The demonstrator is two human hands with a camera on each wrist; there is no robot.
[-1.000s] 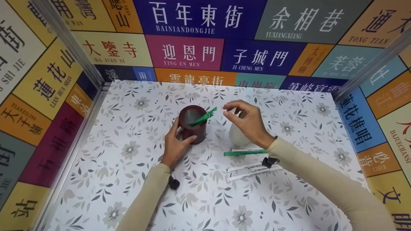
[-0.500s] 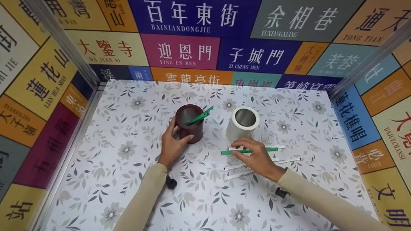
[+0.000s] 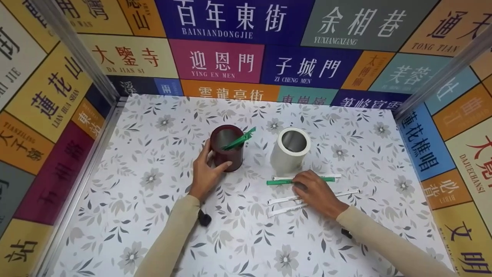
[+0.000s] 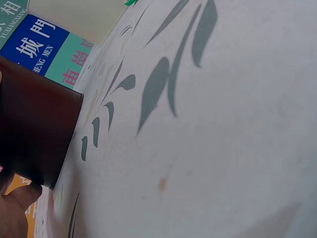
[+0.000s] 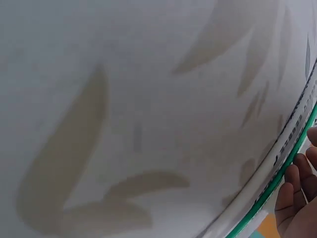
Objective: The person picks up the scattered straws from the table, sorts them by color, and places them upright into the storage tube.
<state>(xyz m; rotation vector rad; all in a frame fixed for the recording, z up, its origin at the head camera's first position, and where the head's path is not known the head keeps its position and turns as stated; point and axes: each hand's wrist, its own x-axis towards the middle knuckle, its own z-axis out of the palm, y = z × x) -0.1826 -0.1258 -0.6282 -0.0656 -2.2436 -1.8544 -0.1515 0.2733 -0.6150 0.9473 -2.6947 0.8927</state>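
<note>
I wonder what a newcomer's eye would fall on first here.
Probably the wall of bright, lettered panels across the back. Next, the dark red cup gripped by the left hand, green sticks jutting from its mouth. Then the white cup to its right, just beyond the right hand.

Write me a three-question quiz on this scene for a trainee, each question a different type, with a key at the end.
1. Fill the gap: in the head view, the white cup stands to the ____ of the dark red cup.
2. True or false: the left hand is gripping the white cup.
3. Choose one: what colour are the sticks leaning out of the dark red cup? A) white B) green C) black

Key:
1. right
2. False; it grips the dark red cup.
3. B
</note>
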